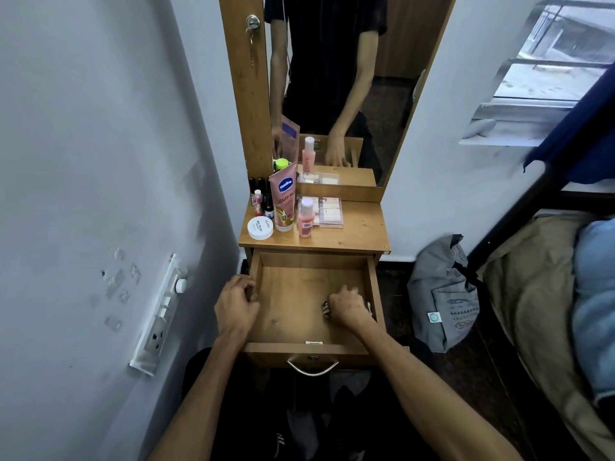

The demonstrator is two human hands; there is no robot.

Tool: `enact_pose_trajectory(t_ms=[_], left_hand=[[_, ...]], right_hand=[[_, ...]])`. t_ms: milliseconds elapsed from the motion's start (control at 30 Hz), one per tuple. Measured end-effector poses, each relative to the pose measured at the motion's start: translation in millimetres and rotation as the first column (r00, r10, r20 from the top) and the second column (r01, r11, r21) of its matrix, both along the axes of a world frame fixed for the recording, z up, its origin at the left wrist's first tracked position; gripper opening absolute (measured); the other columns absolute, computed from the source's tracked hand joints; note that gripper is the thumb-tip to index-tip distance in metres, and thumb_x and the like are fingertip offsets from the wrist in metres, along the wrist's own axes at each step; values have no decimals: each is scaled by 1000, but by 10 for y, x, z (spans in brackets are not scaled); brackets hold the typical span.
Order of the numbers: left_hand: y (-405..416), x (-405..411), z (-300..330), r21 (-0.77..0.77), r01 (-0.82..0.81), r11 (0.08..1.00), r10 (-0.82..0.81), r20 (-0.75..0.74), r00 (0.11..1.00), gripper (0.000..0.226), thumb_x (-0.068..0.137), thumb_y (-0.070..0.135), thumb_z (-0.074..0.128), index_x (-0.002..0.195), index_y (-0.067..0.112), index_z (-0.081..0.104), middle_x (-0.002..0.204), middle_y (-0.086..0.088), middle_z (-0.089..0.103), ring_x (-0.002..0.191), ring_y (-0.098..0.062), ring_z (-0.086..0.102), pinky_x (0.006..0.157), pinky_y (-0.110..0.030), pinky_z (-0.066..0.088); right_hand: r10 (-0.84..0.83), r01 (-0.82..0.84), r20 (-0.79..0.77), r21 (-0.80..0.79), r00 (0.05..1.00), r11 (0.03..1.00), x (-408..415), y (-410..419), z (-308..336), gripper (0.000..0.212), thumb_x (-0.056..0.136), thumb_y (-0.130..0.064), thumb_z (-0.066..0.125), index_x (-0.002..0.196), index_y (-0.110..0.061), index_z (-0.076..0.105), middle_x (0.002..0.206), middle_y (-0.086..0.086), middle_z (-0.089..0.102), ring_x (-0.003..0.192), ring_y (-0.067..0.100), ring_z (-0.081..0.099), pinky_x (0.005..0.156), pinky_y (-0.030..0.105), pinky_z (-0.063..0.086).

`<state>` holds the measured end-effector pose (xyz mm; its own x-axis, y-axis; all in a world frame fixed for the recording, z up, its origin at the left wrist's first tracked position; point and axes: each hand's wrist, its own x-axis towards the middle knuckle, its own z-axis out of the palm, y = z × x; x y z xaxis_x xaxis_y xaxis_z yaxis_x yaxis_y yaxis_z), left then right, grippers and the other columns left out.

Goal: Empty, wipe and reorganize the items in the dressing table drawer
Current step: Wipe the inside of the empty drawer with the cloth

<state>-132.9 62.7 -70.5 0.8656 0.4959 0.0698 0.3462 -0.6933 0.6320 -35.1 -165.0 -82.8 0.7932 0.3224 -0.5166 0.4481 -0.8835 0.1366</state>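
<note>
- Here my right hand (346,306) clenches a striped cloth (326,309) on the open drawer (293,304) floor.
- My left hand (234,302) curls over the drawer's left wall.
- Toiletries, including a Vaseline tube (284,201), stand on the bench (359,232).

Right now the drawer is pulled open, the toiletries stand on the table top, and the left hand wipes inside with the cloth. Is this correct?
Not quite: the head view shows the right hand holding the cloth inside the open drawer. The left hand grips the drawer's left wall. The toiletries do stand on top.

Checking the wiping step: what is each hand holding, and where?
Right hand grips a bunched cloth inside the drawer; left hand grips its left wall.
</note>
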Motion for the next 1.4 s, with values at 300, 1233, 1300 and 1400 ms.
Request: enact_pose_trajectory(t_ms=[300,1233,1300,1400], left_hand=[[-7,18,-32,-19,-9,1000,9,9,1000,29,79,6,71,106,17,72,118,6,63,108,-17,60,91,-37,52],[55,-11,-10,-32,54,998,-54,-3,999,28,85,8,68,112,17,72,130,5,61,119,-16,56,101,-42,50],[48,-16,-1,-56,44,997,-43,28,999,26,85,8,68,108,17,73,126,5,63,116,-17,58,98,-42,51],[30,-40,28,-110,18,994,-8,96,995,21,83,6,66,98,18,74,120,6,67,108,-16,62,90,-37,52]], right_hand=[[-165,172,-73,113,984,979,-282,-60,108,32,102,-25,56,127,-6,58,118,11,66,104,24,66,82,33,55],[-89,491,-663,451,743,745,-404,500,829,10,77,-4,58,72,-12,62,98,7,65,92,21,56,78,31,44],[-39,515,-714,464,699,721,-388,285,984,10,75,-3,55,71,-10,63,87,5,63,86,20,58,76,28,46],[8,564,-823,397,568,724,-467,-9,1193,7,85,-9,56,86,-7,63,85,3,64,73,13,62,66,20,52]])
